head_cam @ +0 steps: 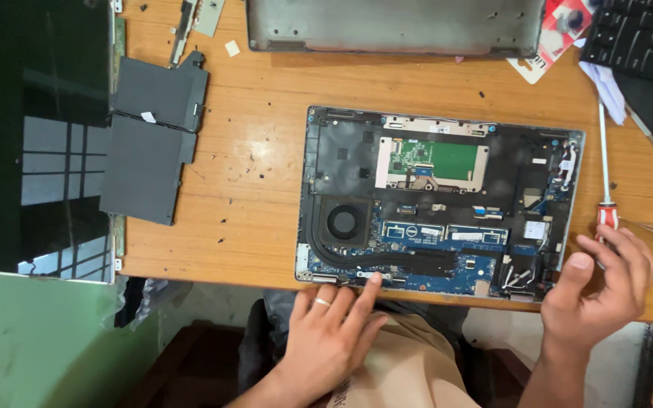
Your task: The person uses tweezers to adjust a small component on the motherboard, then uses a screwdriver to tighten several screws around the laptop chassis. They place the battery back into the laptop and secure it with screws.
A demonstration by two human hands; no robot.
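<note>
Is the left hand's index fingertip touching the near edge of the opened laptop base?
Touching. In the head view the left hand stretches its index finger onto the near edge of the opened grey laptop base with exposed blue circuit board, no gap visible.

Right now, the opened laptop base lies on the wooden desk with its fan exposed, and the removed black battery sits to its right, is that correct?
Not quite: the head view shows the black battery lying to the left of the opened laptop base, not to its right. The base does lie on the wooden desk with its fan exposed.
</note>
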